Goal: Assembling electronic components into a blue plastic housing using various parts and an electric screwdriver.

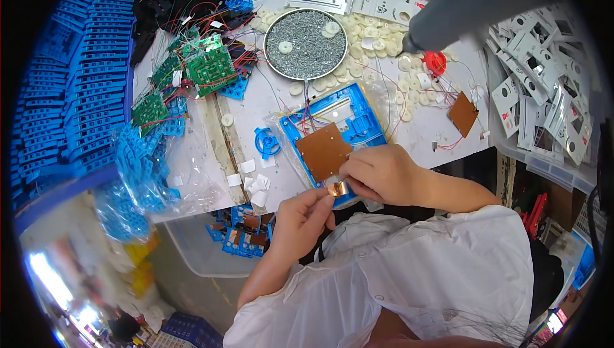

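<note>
At the table's near edge, over the blue housing (367, 132): copper-coloured piece (339, 189) at your fingertips.
Your left hand (303, 221) pinches its left end; its long axis runs roughly crosswise, right end toward your right hand (382, 172), whose fingers curl just beside it, can't tell if pinching. Brown board (322, 151) sits skewed in the housing, far edge angled up to the right.

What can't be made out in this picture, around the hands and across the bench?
In the head view:
- Brown board: underside hidden, facing away.
- Blue housing: interior partly covered by that board.
- Right hand: exact fingertip contact, masked by its own fingers.
- Grey rod-like object: blurred, cut off by the upper edge.
- Metal pieces in the round dish: too small to identify singly.
</note>
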`<act>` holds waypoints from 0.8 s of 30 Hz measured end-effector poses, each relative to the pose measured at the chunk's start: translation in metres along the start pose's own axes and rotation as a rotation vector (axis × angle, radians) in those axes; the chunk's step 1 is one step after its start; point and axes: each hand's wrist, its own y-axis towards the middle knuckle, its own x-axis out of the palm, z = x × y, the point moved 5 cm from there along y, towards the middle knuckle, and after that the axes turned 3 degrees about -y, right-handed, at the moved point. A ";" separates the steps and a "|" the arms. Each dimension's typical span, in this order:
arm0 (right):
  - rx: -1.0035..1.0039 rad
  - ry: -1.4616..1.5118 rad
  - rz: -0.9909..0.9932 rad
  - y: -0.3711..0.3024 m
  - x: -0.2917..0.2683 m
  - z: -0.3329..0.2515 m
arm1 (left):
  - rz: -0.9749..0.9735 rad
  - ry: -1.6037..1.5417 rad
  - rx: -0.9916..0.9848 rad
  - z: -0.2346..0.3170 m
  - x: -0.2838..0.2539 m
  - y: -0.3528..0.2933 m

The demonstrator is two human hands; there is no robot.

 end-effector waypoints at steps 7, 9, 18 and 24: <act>-0.023 0.004 -0.048 0.001 -0.002 0.001 | -0.114 -0.126 -0.057 -0.004 0.007 0.013; -0.026 0.002 -0.050 0.000 -0.001 0.001 | -0.099 -0.102 -0.040 -0.005 0.010 0.015; -0.116 0.085 0.033 -0.008 -0.011 -0.009 | -0.098 -0.170 0.048 -0.006 0.010 0.012; -0.124 0.123 0.104 -0.013 -0.003 -0.007 | -0.174 -0.289 0.024 -0.002 0.012 0.012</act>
